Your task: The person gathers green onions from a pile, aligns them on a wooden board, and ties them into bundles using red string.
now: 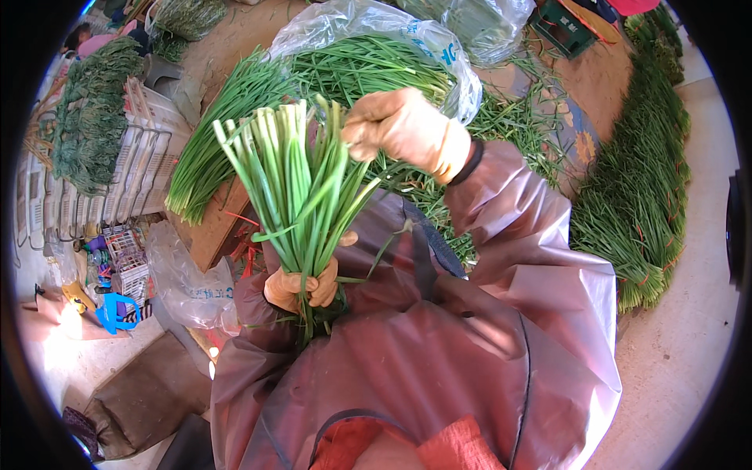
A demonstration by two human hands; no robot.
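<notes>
My left hand [305, 288], in a tan work glove, is closed around the lower part of a bunch of garlic chives [294, 170]. The pale cut ends fan out upward, and a few stalks stick out sideways. My right hand [393, 129], gloved alike, is at the upper right of the bunch with its fingers curled beside the stalk ends. Whether it pinches a stalk is hidden. Behind the bunch, more loose chives [370, 64] lie in an open clear plastic bag [470, 88]. Another pile of chives [217, 135] rests on a wooden board [217, 217] at the left.
Tied chive bundles [634, 200] stand in a long row at the right. Loose trimmings [523, 123] litter the ground. White plastic crates [147, 153] bear feathery green bunches [94, 117] at the left. A clear bag [194, 282] and a blue basket [117, 314] are lower left.
</notes>
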